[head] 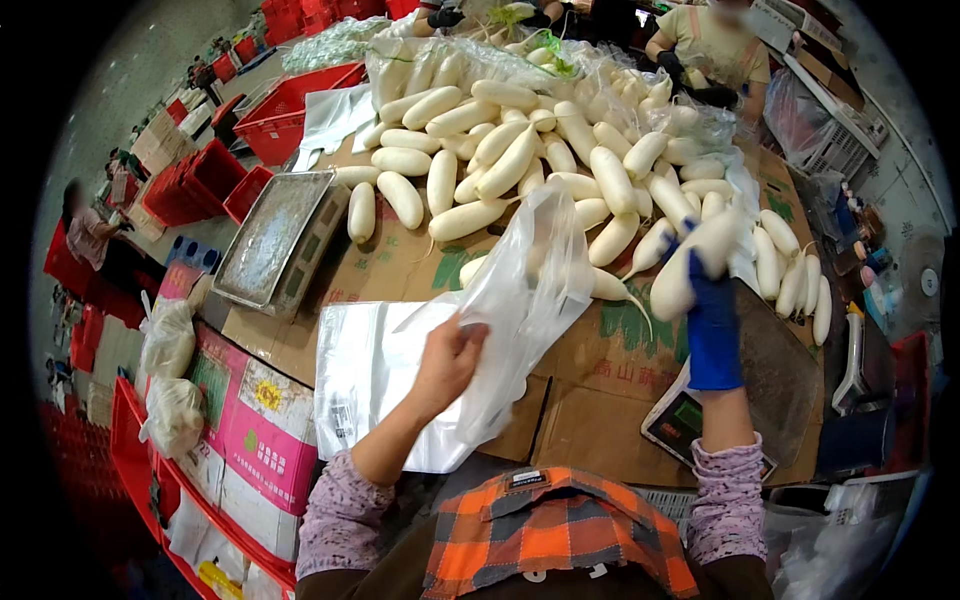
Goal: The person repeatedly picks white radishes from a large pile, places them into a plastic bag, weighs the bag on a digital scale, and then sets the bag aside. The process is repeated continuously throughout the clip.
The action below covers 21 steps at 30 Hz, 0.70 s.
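Note:
My bare left hand [450,360] grips a clear plastic bag [536,300] by its side; the bag stands up from the hand, and radishes show dimly through it. My right hand [712,322], in a blue glove, is closed around a white radish [679,281], blurred and held above the table to the right of the bag. A stack of flat plastic bags [360,375] lies under my left forearm. Beyond both hands spreads a large heap of white radishes [510,161] on cardboard [585,412]. Part of a digital scale [682,420] shows beneath my right wrist.
A metal-topped scale [274,240] stands at the left of the cardboard. Several radishes [791,277] lie apart at the right. A person [712,52] in dark gloves works across the table. Red crates [292,112] and tied bags [172,412] are at the left.

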### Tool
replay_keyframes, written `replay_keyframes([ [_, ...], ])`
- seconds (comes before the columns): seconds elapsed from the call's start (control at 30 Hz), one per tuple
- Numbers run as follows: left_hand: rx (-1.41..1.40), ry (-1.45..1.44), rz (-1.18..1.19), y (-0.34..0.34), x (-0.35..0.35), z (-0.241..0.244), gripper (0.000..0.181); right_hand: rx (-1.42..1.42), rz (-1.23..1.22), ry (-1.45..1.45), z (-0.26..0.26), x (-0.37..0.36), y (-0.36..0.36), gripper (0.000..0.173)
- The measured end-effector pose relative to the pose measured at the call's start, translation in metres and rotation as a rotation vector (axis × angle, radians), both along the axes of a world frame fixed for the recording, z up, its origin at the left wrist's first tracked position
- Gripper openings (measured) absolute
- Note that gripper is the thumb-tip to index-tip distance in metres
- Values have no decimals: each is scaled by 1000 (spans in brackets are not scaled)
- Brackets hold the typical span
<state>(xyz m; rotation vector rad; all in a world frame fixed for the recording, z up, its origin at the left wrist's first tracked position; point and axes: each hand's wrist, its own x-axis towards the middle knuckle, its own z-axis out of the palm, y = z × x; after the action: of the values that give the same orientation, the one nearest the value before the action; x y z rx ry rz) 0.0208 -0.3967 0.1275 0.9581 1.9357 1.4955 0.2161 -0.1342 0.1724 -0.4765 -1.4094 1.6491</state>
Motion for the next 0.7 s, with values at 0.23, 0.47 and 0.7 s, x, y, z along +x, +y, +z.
replay_keyframes([
  [0.23, 293, -885, -85, 42, 27, 39, 20, 242, 383, -102, -19, -56, -58, 75],
  [0.47, 313, -659, 270, 21, -34, 32, 19, 881, 608, -1028, -79, -69, -30, 60],
  [0.7, 197, -564, 396, 4, -40, -2, 20, 800, -374, -1041, -84, -154, 162, 92],
])
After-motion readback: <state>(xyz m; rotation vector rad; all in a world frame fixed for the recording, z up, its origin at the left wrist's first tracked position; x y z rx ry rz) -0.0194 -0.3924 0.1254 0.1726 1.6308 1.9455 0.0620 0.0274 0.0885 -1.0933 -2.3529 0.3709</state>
